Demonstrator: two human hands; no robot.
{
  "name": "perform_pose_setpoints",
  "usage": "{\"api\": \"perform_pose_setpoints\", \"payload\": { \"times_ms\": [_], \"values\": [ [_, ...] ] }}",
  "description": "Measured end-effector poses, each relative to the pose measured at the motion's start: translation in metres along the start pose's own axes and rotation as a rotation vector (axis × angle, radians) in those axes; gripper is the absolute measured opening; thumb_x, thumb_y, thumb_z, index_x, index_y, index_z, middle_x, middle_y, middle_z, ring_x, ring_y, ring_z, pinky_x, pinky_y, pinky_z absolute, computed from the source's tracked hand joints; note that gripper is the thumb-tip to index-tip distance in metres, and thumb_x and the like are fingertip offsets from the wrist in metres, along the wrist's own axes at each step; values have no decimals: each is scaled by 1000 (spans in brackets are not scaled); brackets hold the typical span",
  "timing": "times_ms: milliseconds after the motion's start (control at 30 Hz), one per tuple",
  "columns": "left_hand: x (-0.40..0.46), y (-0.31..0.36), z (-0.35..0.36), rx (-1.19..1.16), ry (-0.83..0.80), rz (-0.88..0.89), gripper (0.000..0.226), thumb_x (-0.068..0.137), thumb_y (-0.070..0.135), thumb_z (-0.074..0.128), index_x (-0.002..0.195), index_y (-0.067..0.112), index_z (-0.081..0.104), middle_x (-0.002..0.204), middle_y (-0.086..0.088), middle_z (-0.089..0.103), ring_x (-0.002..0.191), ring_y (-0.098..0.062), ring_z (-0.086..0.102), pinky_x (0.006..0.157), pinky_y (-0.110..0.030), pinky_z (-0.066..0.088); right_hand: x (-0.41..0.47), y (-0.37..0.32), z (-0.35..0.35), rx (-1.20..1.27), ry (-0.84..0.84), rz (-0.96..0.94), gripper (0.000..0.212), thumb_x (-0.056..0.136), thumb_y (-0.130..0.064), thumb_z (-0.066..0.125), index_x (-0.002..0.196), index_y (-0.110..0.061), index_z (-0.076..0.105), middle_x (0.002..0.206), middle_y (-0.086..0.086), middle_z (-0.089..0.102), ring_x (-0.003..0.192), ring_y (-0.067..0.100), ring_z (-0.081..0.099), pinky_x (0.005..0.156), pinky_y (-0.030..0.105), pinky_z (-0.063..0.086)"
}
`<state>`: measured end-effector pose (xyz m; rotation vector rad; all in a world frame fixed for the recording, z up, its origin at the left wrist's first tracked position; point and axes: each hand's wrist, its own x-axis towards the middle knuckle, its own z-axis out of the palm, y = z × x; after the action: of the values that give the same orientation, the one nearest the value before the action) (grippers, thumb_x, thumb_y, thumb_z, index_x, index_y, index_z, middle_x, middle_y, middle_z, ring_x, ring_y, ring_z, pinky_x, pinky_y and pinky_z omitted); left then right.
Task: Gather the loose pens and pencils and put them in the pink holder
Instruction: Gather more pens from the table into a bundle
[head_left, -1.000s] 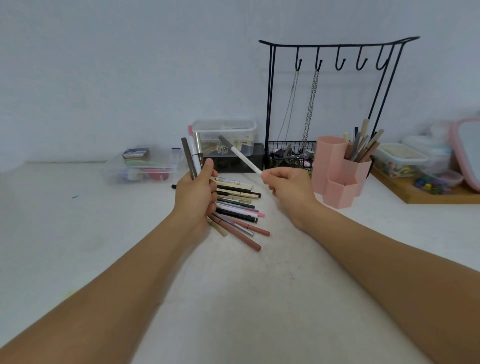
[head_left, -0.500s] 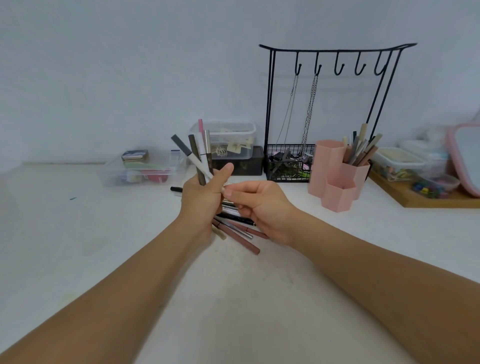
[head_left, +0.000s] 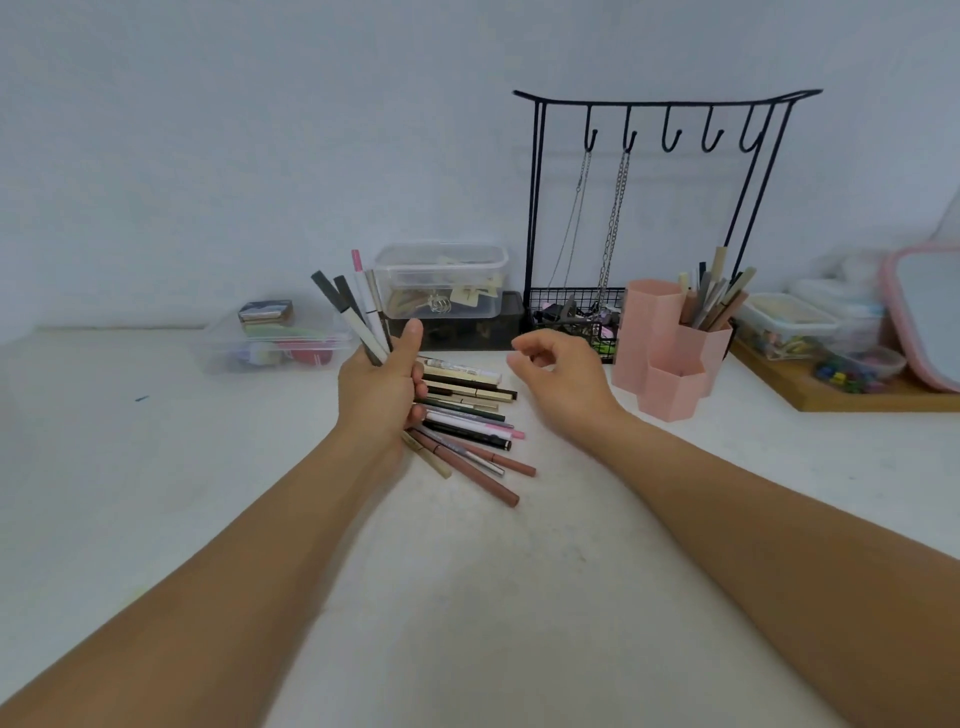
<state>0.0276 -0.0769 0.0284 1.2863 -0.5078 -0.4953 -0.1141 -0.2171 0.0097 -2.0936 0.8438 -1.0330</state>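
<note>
My left hand grips a bunch of several pens that fan upward from the fist: grey-capped, white and pink-tipped. Under and to the right of it a pile of loose pens and pencils lies on the white table. My right hand hovers to the right of the pile, its fingers loosely curled and holding nothing. The pink holder, made of hexagonal cups, stands to the right; its rear cup holds several pens.
A black wire rack with hooks and hanging chains stands behind the holder. Clear plastic boxes sit at the back. A wooden tray with small containers and a pink-framed mirror are at the right.
My right hand passed the white pen to my left hand's bunch, let go and drew back to the right, now holding nothing. My left hand's bunch gained that pen.
</note>
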Motion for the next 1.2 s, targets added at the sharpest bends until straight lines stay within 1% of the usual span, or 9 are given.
{"api": "perform_pose_setpoints", "payload": {
  "times_ms": [100,233,333,533,733,833,933,1067,1200],
  "values": [
    [0,0,-4,11,35,1,29,86,41,78,81,18,61,52,6,53,41,-7,46,37,-20,37,12,0,8,5,-139,200,35,93,-37,67,120,-14,71,119,0,69,103,13,60,93,31,46],
    [1,1,-7,50,67,10,26,84,38,80,84,19,62,58,3,57,46,-7,53,41,-21,43,24,-14,17,-11,-206,318,35,92,-38,68,114,-10,74,124,8,69,113,24,61,94,34,49],
    [-2,2,-5,30,63,4,30,83,42,80,83,18,61,57,2,56,43,-7,51,39,-21,41,33,-26,21,-134,-249,369,32,88,-30,75,111,-8,75,116,8,71,108,25,64,96,39,54],
    [-2,7,-7,-11,51,-59,45,88,58,68,77,15,57,42,7,48,36,-8,42,34,-19,34,30,-28,15,-174,-228,396,30,85,-23,79,107,-3,76,116,12,71,113,27,63,99,38,52],
    [-2,1,-8,-32,17,-68,34,94,46,67,84,14,60,47,8,52,41,-7,48,35,-20,36,18,-12,-20,-148,-211,447,32,79,-21,85,104,-5,77,108,9,72,96,21,62,80,30,46],
    [-5,-2,-4,-16,-40,-75,24,99,37,63,91,14,63,53,7,53,47,-7,51,38,-20,39,17,-6,-36,-157,-226,467,28,77,-23,86,100,-8,78,101,9,73,94,22,63,82,32,52],
    [-9,-4,-2,-34,-84,-90,21,100,33,62,96,12,63,58,5,47,46,-6,43,37,-19,34,17,-5,-40,-140,-242,478,26,77,-25,86,97,-10,79,97,9,74,93,23,64,88,35,55],
    [-9,0,0,-47,-85,-102,21,100,33,62,97,13,63,56,7,42,44,-6,35,36,-18,28,20,-7,-44,-42,-272,495,27,79,-25,84,100,-11,77,87,9,68,68,22,51,66,31,44],
    [-11,1,0,-56,-90,-91,26,95,39,68,100,14,65,53,9,42,41,-5,32,35,-18,27,24,-18,-52,109,-304,408,15,85,-23,79,95,-11,79,83,3,64,68,15,46,57,25,41]
  ]
}}
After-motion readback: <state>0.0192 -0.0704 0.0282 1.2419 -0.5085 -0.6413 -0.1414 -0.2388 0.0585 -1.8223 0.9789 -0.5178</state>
